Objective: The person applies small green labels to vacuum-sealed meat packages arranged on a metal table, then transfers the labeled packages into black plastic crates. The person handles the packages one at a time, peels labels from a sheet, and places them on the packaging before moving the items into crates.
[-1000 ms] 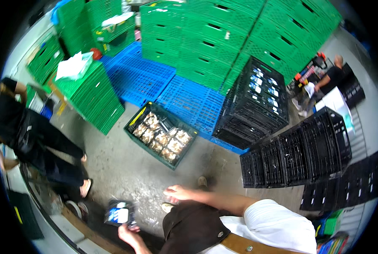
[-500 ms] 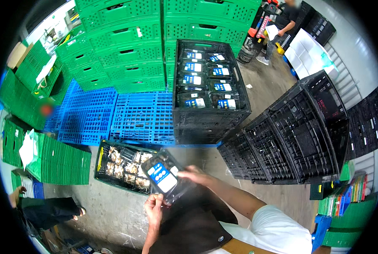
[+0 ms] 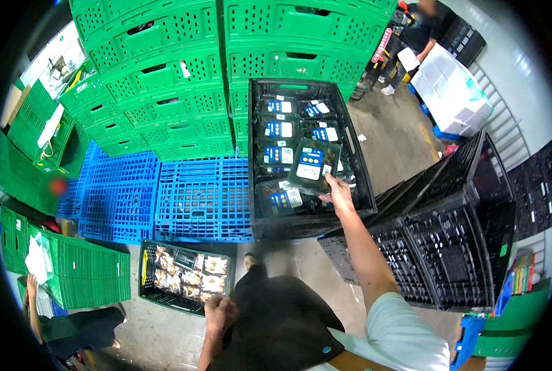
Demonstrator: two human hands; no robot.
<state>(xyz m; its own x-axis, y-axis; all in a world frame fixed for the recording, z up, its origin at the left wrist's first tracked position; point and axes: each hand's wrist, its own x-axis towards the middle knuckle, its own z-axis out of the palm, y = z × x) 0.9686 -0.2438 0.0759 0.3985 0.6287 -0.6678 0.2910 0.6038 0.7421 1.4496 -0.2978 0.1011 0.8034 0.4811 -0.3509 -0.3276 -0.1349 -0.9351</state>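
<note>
My right hand [image 3: 339, 193] grips the lower right corner of a black plastic food tray [image 3: 313, 166] with a blue and white label. The tray is tilted over the black crate [image 3: 361, 176], above the packs in its right row. Similar labelled packs [image 3: 278, 130] lie in two rows in that crate. My left hand [image 3: 219, 311] is low near my body, its fingers curled, and no object shows in it. Beside it on the floor stands a dark green crate [image 3: 164, 302] with several packs of brown and white pieces [image 3: 192, 277], perhaps mushrooms.
Green crates [image 3: 177, 105] are stacked high at the back, beside blue pallets [image 3: 198, 198]. Black crates [image 3: 430, 247] stand to the right. Folded green crates [image 3: 87, 272] are at left, next to another person's arm [image 3: 33, 309]. A person [image 3: 421, 34] holding a white sheet stands far right.
My right hand has carried the tray forward from in front of my body to over the black crate. My left hand has let go of it and moved slightly down. The view has shifted.
</note>
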